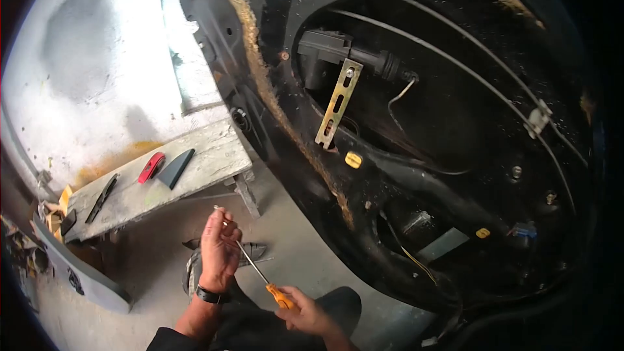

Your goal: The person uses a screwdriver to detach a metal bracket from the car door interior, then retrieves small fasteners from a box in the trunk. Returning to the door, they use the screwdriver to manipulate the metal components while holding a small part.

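Note:
My left hand, with a dark band on its wrist, is raised with the thumb and fingers pinched together. A small shiny metal piece shows at its fingertips, too small to tell its exact kind. My right hand grips the orange handle of a screwdriver. The screwdriver's shaft slants up, its tip close to my left palm. Beside my hands stands a black car door without trim. A slotted metal strip runs down from a black actuator in the door's upper opening.
On a worn wooden bench at the left lie a red tool, a dark teal wedge-shaped piece and a black pen-like tool. A grey curved panel leans near the bench. Loose wires hang at the door's lower opening.

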Demonstrator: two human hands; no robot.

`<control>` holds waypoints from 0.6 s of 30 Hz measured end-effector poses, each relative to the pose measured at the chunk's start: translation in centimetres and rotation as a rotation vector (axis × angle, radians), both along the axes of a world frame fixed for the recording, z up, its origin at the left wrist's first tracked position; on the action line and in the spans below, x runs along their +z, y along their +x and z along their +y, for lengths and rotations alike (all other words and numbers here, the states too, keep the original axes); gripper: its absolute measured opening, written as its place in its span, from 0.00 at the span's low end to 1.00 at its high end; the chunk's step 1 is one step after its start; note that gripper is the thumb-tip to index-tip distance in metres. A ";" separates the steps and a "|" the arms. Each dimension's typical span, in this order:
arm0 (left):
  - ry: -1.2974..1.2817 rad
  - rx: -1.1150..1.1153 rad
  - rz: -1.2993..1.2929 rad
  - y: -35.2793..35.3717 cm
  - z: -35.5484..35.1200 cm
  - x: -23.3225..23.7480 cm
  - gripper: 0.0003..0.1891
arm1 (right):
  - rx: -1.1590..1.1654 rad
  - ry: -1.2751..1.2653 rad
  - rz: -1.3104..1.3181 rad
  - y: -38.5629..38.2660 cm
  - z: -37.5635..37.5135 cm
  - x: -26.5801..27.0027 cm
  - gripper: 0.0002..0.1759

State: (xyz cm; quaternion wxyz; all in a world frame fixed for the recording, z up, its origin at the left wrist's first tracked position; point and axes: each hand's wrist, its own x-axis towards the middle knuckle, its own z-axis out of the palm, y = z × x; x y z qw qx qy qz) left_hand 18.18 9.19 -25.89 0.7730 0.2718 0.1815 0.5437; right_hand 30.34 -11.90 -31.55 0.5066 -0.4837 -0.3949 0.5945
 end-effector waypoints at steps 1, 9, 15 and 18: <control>-0.011 0.045 -0.005 0.2 1.1 0.6 0.08 | -0.030 0.003 0.018 0.4 0.6 -0.4 0.30; 0.288 -0.199 -0.087 1.9 4.8 0.4 0.09 | -0.500 0.245 -0.272 0.7 1.9 2.2 0.22; 0.401 -0.663 -0.179 3.2 6.1 -2.5 0.10 | -0.816 0.194 -0.238 -3.3 -1.5 3.1 0.19; 0.265 -0.872 -0.157 2.0 6.1 -2.1 0.08 | -0.882 0.176 -0.308 -6.0 -1.1 7.2 0.18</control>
